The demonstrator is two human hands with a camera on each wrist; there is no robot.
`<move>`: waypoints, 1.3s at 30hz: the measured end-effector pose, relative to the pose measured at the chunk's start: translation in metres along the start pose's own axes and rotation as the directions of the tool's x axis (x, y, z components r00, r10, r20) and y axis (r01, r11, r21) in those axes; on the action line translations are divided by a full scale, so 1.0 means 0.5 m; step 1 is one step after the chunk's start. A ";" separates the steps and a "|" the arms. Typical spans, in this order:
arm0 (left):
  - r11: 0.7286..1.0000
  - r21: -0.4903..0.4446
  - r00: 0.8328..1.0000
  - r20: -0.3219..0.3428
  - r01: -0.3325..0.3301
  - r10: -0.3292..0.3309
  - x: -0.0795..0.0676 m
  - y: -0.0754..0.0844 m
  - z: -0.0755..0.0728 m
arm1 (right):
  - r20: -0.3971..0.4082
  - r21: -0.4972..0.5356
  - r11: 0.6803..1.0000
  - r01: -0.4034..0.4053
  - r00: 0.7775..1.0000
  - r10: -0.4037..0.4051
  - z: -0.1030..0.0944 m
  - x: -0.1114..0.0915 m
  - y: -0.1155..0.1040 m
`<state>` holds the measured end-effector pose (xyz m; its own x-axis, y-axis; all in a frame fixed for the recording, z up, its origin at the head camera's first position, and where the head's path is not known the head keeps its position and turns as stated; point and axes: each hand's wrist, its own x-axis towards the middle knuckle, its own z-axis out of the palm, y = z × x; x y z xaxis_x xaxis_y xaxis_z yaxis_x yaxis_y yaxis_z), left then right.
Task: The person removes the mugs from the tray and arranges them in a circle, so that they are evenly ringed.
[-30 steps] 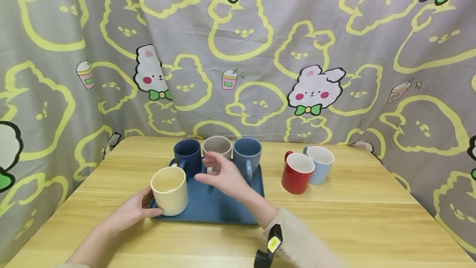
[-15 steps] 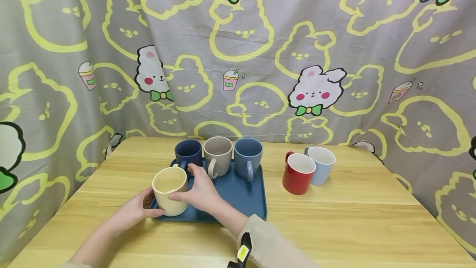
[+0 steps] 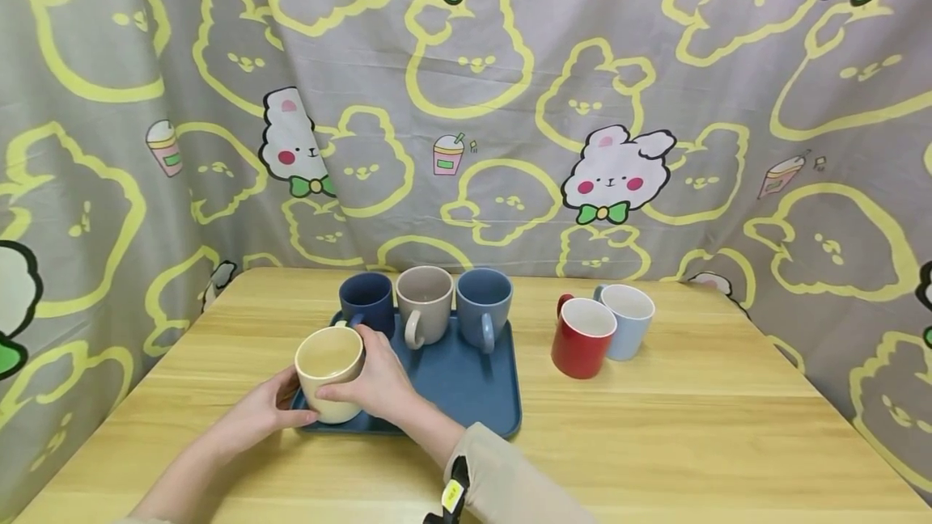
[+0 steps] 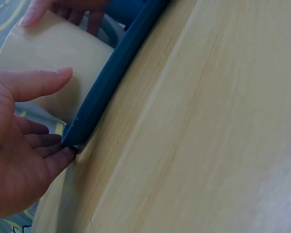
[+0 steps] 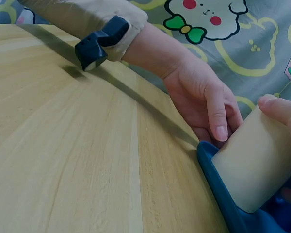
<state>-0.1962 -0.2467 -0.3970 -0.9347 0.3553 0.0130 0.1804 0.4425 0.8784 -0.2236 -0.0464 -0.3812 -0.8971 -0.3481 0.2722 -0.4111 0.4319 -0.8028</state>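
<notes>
A cream mug (image 3: 331,370) stands upright at the front-left corner of the blue tray (image 3: 466,395). My right hand (image 3: 382,378) grips its right side, thumb across the front and fingers behind. At the mug's left is my left hand (image 3: 265,411); its thumb (image 4: 43,85) lies straight beside the mug and its loosely bent fingers (image 4: 39,141) reach the tray's corner. Whether that thumb touches the mug I cannot tell. Along the tray's back stand a navy mug (image 3: 367,302), a grey-beige mug (image 3: 424,306) and a blue mug (image 3: 480,306).
Right of the tray, a red mug (image 3: 581,342) and a light-blue mug (image 3: 632,326) stand close together on the wooden table (image 3: 655,443). A patterned curtain (image 3: 495,128) hangs behind and at the sides.
My right hand has come down from above the tray's middle, moving left to the cream mug, and now grips it. My left hand and the mugs have stayed about where they were.
</notes>
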 end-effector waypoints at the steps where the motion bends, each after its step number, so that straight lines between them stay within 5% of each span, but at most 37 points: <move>1: 1.000 0.001 1.000 0.000 0.001 -0.001 0.000 0.000 -0.001 | 0.000 0.000 1.000 0.005 1.000 -0.005 0.002 0.001 0.001; 13: 1.000 0.001 1.000 -0.012 0.002 -0.002 -0.006 -0.004 0.000 | -0.010 -0.023 1.000 0.012 1.000 -0.012 0.016 0.000 0.000; 30: 1.000 -0.013 1.000 -0.010 -0.026 0.025 -0.005 -0.004 0.001 | -0.056 -0.120 0.986 0.120 0.990 -0.127 0.025 -0.003 0.014; 39: 1.000 -0.009 1.000 -0.002 0.023 -0.024 -0.003 0.000 -0.004 | -0.050 -0.045 0.996 0.081 0.995 -0.083 0.004 -0.006 0.020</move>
<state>-0.1953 -0.2487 -0.3961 -0.9393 0.3431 -0.0067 0.1557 0.4435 0.8827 -0.2248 -0.0427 -0.3909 -0.8669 -0.3406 0.3640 -0.4891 0.4395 -0.7534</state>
